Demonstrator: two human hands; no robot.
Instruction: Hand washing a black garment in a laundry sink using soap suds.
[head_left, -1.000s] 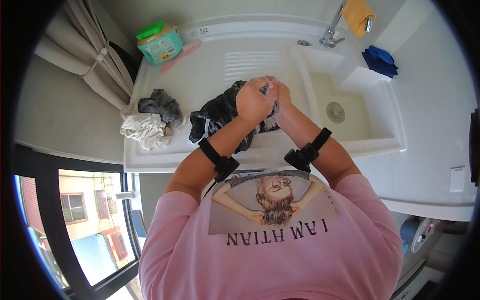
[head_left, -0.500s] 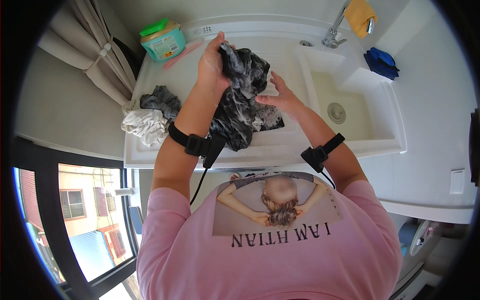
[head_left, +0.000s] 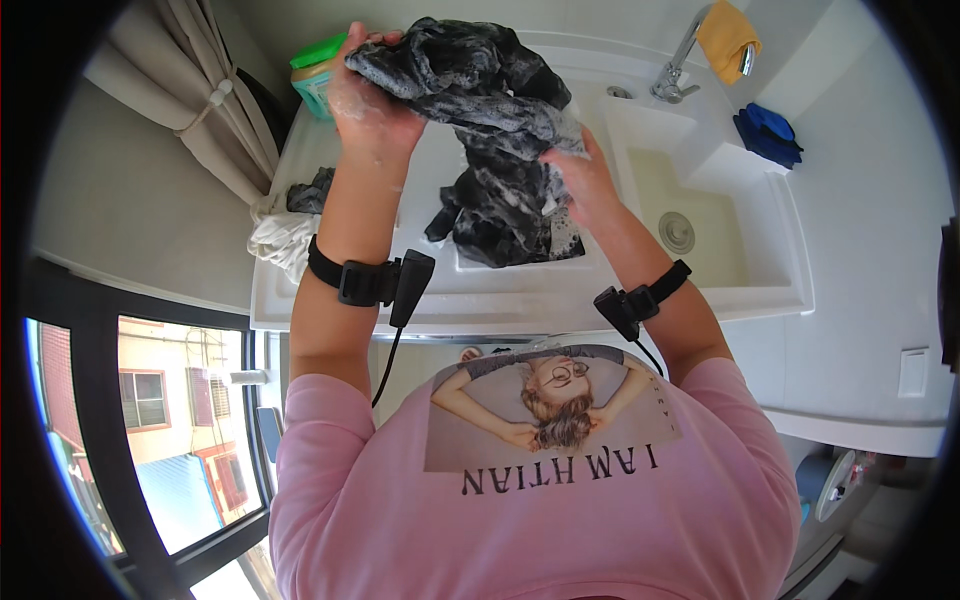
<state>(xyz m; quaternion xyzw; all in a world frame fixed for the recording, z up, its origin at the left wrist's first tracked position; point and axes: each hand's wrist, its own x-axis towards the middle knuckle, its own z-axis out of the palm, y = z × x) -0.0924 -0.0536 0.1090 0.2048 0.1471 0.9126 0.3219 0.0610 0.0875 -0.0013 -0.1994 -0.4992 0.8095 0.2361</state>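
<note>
Over sink tray (head_left: 430,170), sudsy black cloth (head_left: 470,85)

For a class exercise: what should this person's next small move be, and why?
Probably lower the left hand to gather the black cloth: that hand holds one end raised, the right hand is against its other side, and suds streak it.

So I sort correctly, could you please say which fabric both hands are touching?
The soapy black fabric; the gray fabric and white fabric lie together at left.
</note>
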